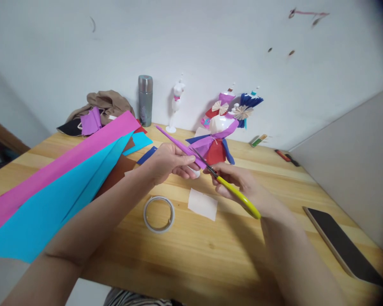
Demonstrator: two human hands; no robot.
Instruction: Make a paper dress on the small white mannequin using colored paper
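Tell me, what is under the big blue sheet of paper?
A brown sheet sticks out from under the blue sheet, lying on the wooden table. How far it runs beneath is covered.

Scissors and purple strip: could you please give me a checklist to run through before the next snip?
1. Strip held: the left hand pinches it near its lower end. Ok.
2. Scissors gripped: the right hand holds the yellow handles. Ok.
3. Blades at the strip: they meet it beside the left hand. Ok.
4. Left fingertips away from the blades: they are very close, and the gap is too small to judge. Cannot tell.
5. Tape roll and white slip out of the way: both lie flat on the table, below the hands. Ok.
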